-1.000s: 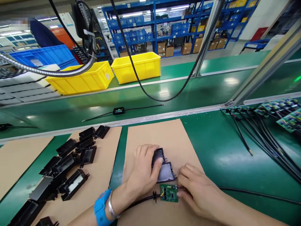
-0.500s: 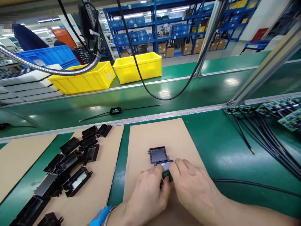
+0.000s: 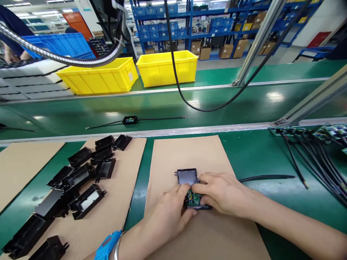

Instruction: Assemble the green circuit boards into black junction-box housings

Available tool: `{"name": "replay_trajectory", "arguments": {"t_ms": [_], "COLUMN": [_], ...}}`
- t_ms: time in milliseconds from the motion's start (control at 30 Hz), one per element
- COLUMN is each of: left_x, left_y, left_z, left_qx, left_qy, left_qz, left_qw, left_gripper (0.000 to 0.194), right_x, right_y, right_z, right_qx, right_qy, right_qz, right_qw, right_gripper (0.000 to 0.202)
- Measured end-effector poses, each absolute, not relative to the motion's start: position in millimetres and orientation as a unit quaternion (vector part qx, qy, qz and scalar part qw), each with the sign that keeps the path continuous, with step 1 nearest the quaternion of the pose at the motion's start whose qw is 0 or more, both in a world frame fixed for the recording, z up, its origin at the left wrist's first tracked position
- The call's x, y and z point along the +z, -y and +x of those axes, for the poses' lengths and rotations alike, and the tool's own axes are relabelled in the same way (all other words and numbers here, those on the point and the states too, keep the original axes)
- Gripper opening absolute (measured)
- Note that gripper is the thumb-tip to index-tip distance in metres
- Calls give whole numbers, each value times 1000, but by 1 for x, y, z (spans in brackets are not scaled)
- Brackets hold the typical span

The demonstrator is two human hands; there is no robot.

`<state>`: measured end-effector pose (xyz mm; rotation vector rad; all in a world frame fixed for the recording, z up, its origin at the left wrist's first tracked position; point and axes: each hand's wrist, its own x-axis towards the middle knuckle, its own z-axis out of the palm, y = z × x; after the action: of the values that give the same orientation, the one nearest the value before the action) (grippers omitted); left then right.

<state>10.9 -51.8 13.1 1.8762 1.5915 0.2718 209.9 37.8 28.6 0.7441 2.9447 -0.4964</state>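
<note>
A green circuit board [image 3: 193, 199] with small components lies within a black plastic case half, whose dark edge shows below it. My left hand [image 3: 172, 209] grips its left side, thumb near the front corner and fingers at the back. From the right, my right hand [image 3: 221, 192] has its thumb and fingers closed on the board's right side. A second open black case half [image 3: 187, 176] rests just behind, on the brown cardboard sheet [image 3: 187, 151]. To the right of my right hand, a black cable [image 3: 268, 177] extends across the green bench.
Several black plastic cases [image 3: 78, 177] are strewn over cardboard at the left. Boards with black cables [image 3: 322, 155] lie at the right. Beyond the metal rail sits a wired case [image 3: 130, 120]. Yellow bins [image 3: 168, 68] stand behind, and a hanging cable [image 3: 176, 76] loops above.
The circuit board has turned flat, showing its component side, and sits lower in the case half. My right hand has swung round to the board's right side. The cable has shifted.
</note>
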Motion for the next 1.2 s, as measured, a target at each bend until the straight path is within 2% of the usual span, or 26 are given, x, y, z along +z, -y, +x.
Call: {"name": "replay_trajectory", "arguments": {"t_ms": [167, 400, 500, 600, 733, 833, 1067, 1200], "left_x": [13, 3, 7, 18, 32, 34, 10, -5], "left_y": [50, 53, 53, 48, 37, 34, 48, 58], "left_z": [14, 13, 7, -2, -9, -4, 6, 6], "left_qx": [86, 98, 119, 125, 55, 29, 117, 111], "left_qy": [-602, -592, -584, -581, -583, -586, -542, -507], "left_qz": [736, 749, 746, 719, 705, 741, 827, 853], "left_qw": [298, 282, 297, 361, 400, 327, 88, -54], "left_gripper": [38, 28, 34, 41, 9, 12, 24, 25], "right_x": [25, 20, 19, 16, 10, 6, 2, 0], "right_y": [-39, -28, -28, -28, -27, -26, -26, -26], "right_z": [208, 197, 195, 196, 197, 197, 202, 202], "right_qx": [-153, -109, -109, -127, -144, -139, -145, -153], "right_qy": [-965, -970, -969, -968, -970, -971, -970, -966], "right_qz": [212, 213, 218, 218, 195, 193, 190, 198], "right_qw": [21, 34, 27, -1, -18, -25, -51, -65], "right_gripper": [6, 9, 12, 11, 16, 18, 14, 11]}}
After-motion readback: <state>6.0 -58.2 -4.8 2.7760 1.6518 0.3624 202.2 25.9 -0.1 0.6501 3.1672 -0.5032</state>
